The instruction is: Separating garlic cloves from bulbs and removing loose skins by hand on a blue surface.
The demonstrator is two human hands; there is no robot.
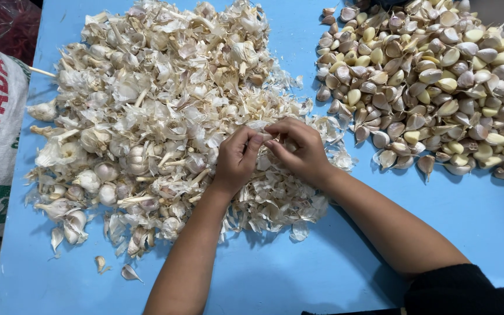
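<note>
A blue desk (298, 280) carries a wide heap of garlic bulbs and papery skins (147, 105) on the left and a pile of separated cloves (433, 81) at upper right. At the heap's near edge, the left hand (237, 157) and right hand (298, 149) meet, fingertips pinching a small garlic piece (265, 140) between them.

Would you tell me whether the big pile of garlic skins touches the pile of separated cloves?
Apart. The head view shows bare blue table between the skins pile and the cloves pile.
</note>
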